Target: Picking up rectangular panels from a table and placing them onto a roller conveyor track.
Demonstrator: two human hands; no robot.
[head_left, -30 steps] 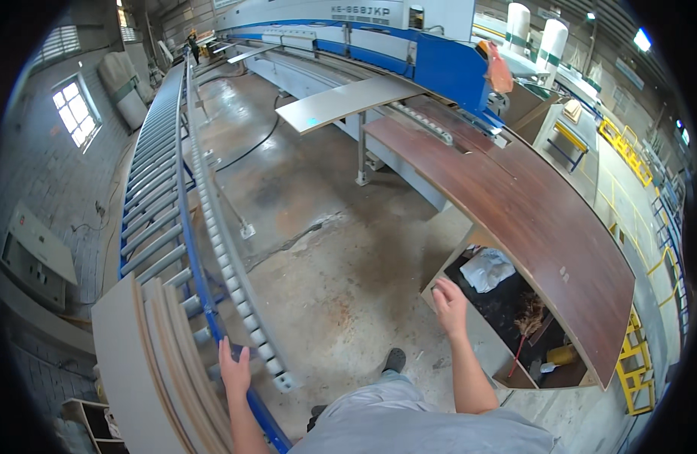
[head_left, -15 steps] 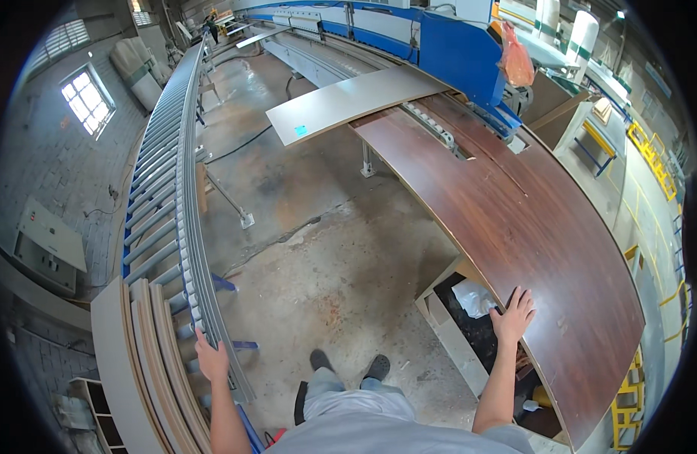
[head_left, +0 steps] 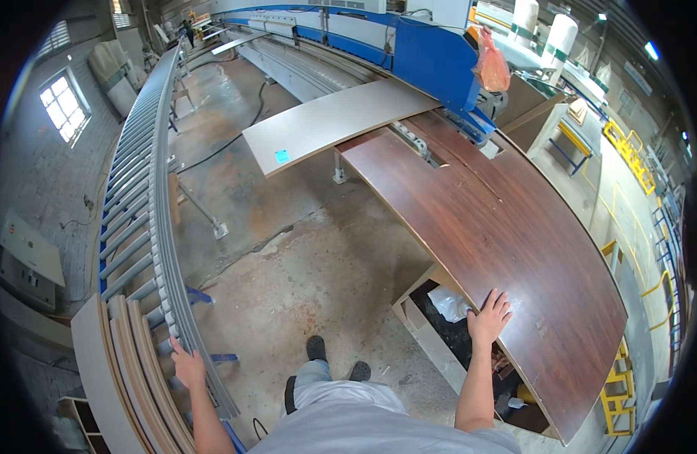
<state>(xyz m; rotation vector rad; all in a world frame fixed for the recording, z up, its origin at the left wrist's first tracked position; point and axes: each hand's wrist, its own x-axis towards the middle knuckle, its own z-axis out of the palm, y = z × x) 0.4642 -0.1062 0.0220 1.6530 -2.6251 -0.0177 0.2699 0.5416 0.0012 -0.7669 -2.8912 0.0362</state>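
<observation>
My left hand (head_left: 188, 365) rests on the side rail (head_left: 178, 318) of a long roller conveyor, a finger and the thumb apart; the remaining fingers are partly hidden. On the right, my right hand (head_left: 490, 318) lies flat with spread fingers near the edge of a glossy dark-brown wood-look tabletop (head_left: 530, 250). Neither hand appears to hold anything. Across the tabletop's far end lies a light-grey panel (head_left: 341, 117) with a small blue-green sticker (head_left: 282, 157). Several thick panels (head_left: 125, 371) stand on edge beside the conveyor, close to my left hand.
A blue and white machine (head_left: 432, 57) runs along the far side, with an orange plastic bag (head_left: 492, 64) hanging on it. Under the tabletop is an open box (head_left: 432, 333) with a clear plastic bag (head_left: 448, 304). Yellow metal frames (head_left: 628, 155) stand at the right.
The whole view has shifted somewhat, with surroundings now further left. My feet have changed position, the left one further ahead. Both hands stay on the conveyor rail and the tabletop.
</observation>
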